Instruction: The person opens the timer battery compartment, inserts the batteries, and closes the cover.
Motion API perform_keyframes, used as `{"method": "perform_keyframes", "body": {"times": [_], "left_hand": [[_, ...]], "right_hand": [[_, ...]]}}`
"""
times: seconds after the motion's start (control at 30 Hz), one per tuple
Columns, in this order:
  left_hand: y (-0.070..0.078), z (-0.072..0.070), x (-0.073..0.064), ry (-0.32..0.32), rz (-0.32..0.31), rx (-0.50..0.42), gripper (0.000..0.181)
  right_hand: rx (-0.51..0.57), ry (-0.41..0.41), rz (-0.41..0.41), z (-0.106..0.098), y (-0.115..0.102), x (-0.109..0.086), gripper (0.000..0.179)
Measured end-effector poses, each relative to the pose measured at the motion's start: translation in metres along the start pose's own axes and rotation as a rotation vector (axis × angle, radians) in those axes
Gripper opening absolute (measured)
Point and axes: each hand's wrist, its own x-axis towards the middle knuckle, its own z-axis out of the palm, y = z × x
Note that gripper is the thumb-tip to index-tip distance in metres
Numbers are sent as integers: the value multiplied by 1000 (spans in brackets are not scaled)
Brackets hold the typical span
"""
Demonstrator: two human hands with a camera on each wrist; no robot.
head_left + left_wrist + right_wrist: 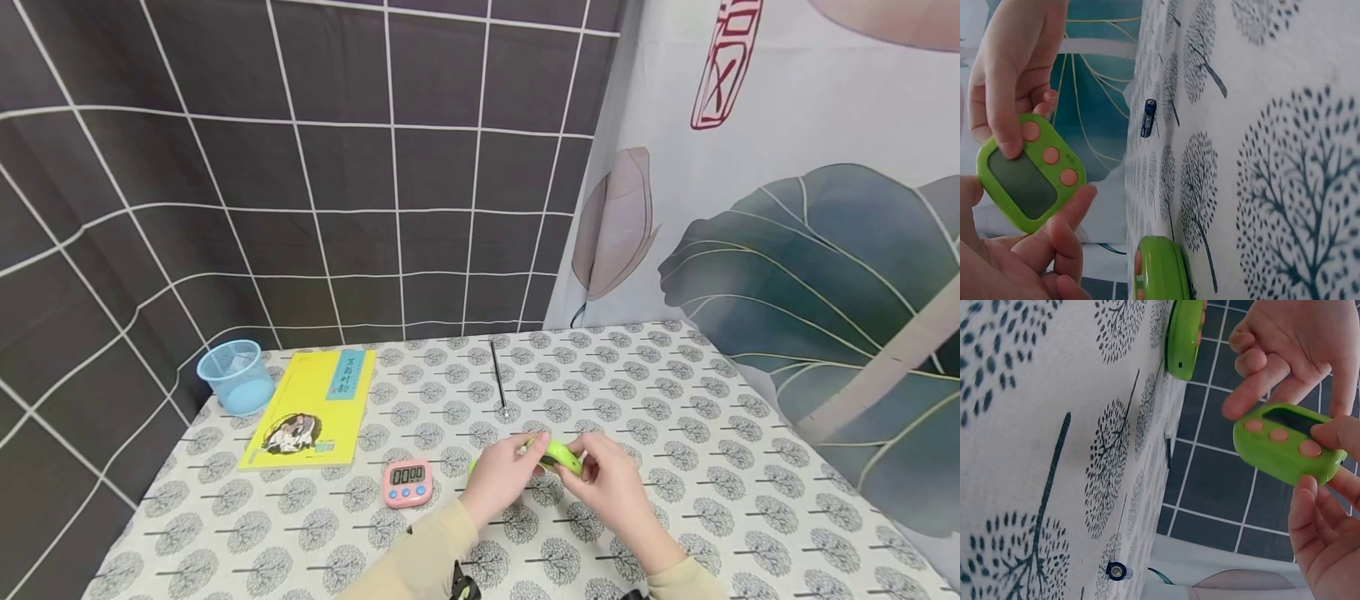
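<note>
Above the table, my left hand [504, 471] and my right hand [611, 483] both hold a green timer [1029, 172] with a dark screen and pink round buttons. In the left wrist view its screen looks blank. My right thumb lies on the timer's face and the right fingers grip it from behind. The left hand supports its opposite edge between thumb and fingers. Below, a second green timer [1185, 340] lies on the table, mostly hidden by my left hand in the head view. A dark blue battery [1148, 117] lies on the cloth, near the right hand's side.
Left of my hands sits a pink timer [407, 483] reading zeros. Further left are a yellow book [307, 408] and a blue mesh basket [238, 379]. A thin black rod [498, 375] lies ahead on the tree-patterned tablecloth [420, 567]. Curtains hang behind.
</note>
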Motion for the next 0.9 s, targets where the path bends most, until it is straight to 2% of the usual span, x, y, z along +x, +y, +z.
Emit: {"method": "perform_keyframes", "body": {"times": [0.13, 0.33, 0.53, 0.67, 0.9], "left_hand": [[-2, -1, 0, -20, -25, -79, 55], [-5, -1, 1, -24, -45, -123, 49], [-5, 0, 0, -2, -59, -149, 42], [-4, -1, -1, 20, -83, -169, 45], [-4, -1, 0, 3, -76, -219, 50]], "right_hand": [[-40, 2, -35, 0, -1, -1, 34], [-92, -14, -93, 3, -4, -3, 40], [-86, -31, -117, 5, -4, -3, 44], [-71, -47, -138, 6, -5, -3, 45], [-26, -96, -145, 5, -5, -5, 50]]}}
